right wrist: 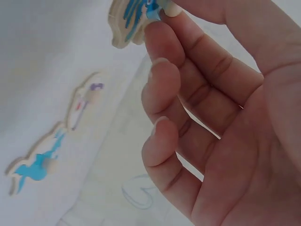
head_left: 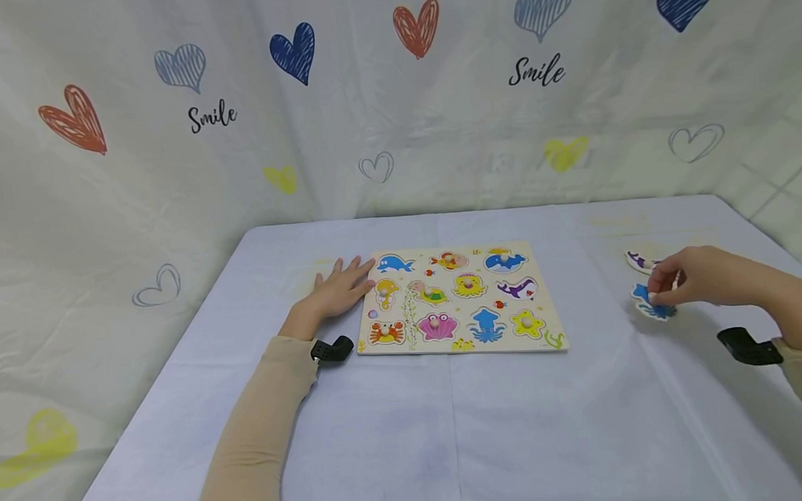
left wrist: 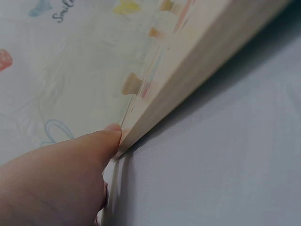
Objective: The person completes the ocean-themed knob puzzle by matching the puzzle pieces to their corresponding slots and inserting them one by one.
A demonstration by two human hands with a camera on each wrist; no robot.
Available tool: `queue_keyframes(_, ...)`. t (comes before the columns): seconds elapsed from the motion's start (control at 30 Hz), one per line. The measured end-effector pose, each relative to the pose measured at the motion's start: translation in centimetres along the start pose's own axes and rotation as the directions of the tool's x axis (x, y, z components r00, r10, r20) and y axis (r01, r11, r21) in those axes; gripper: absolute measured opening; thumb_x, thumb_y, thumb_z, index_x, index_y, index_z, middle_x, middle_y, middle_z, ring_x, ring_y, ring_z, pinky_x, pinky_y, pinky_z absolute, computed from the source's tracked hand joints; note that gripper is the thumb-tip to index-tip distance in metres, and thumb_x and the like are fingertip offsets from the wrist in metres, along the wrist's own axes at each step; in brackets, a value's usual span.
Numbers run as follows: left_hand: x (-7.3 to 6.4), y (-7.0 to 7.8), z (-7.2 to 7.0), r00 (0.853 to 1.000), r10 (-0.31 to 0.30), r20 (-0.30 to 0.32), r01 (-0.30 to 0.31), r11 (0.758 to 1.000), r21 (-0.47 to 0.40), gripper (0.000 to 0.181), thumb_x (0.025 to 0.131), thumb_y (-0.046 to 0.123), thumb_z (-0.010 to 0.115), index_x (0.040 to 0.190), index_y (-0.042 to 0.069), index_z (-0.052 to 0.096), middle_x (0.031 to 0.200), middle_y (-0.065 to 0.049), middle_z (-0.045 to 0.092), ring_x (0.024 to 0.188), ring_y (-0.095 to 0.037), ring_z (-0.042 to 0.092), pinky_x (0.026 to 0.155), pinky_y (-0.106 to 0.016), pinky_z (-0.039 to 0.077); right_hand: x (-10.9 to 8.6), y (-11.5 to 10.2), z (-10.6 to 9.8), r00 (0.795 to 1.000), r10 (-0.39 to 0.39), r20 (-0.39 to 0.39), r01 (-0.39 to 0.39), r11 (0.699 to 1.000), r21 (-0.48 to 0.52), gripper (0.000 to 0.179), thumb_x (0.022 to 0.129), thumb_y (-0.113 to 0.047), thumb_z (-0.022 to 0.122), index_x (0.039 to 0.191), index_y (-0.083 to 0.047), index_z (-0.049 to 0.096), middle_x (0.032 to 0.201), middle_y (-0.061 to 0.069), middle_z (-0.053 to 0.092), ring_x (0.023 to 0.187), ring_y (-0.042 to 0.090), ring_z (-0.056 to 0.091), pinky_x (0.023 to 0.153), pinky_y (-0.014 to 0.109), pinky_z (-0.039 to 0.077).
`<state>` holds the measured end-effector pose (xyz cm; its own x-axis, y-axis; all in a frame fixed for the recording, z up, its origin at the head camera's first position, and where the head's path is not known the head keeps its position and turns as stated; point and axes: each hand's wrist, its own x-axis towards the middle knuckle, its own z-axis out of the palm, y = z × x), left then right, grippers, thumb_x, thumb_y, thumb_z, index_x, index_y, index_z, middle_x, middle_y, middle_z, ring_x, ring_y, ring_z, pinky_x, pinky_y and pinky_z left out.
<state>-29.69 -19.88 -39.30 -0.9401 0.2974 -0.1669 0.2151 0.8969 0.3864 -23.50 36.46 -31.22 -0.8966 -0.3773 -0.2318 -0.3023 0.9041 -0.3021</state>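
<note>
My right hand (head_left: 697, 277) pinches the edge of a blue puzzle piece (right wrist: 129, 21) with striped, tentacle-like markings, probably a squid. A purple-and-white puzzle piece (head_left: 640, 262) lies just beyond that hand. In the right wrist view, another blue piece (right wrist: 35, 168) with a knob rests on the table, its figure blurred. A wooden sea-animal puzzle board (head_left: 455, 278) lies flat in the middle of the table. My left hand (head_left: 336, 291) has its fingers spread at the board's left edge; the left wrist view shows the thumb (left wrist: 106, 139) touching the board's edge.
Knobbed pieces such as a crab (head_left: 387, 333), a clam (head_left: 437, 326) and a starfish (head_left: 527, 324) sit in the board. A white cloth covers the table (head_left: 394, 428). Behind it hangs a curtain (head_left: 343, 120) printed with hearts.
</note>
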Motion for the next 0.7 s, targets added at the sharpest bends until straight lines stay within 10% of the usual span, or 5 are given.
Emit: queue_keyframes(0.7, 0.1, -0.1, 0.0, 1.000, 0.004, -0.001, -0.004, 1.000, 0.005, 0.065, 0.108, 0.054, 0.037, 0.166, 0.027, 0.022, 0.171, -0.008, 0.009, 0.155, -0.038, -0.007, 0.115, -0.071, -0.007, 3.3, -7.5, -1.4, 0.987, -0.085, -0.138, 0.077, 0.995, -0.057, 0.014, 0.090, -0.027, 0.081, 0.092, -0.014, 0.075, 0.078, -0.007, 0.060, 0.080, 0.018, 0.052, 0.060, 0.030, 0.043)
